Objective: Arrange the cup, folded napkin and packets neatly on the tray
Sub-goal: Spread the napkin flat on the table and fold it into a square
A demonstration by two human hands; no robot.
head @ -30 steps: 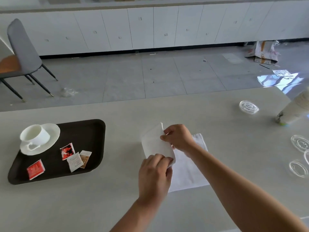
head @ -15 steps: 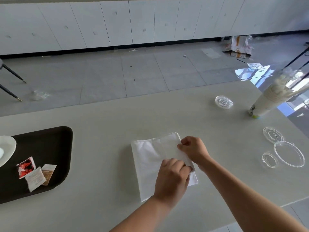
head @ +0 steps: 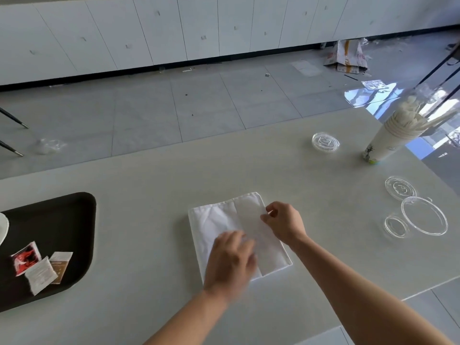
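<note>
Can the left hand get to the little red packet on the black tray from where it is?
Probably yes: the left hand lies on the white cloth napkin, with only bare table towards the red packet on the black tray.

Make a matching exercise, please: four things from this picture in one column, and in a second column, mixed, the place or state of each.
Things:
1. napkin
2. red packet
3. paper cup stack
4. large clear lid

Places or states:
A. stands at the far right of the table, with white utensils inside
B. lies flat on the table at the right, next to two smaller clear lids
C. lies on the dark tray, beside two other packets
D. lies on the table under the left hand and right hand, partly folded

Pairs: 1-D, 2-C, 3-A, 4-B
</note>
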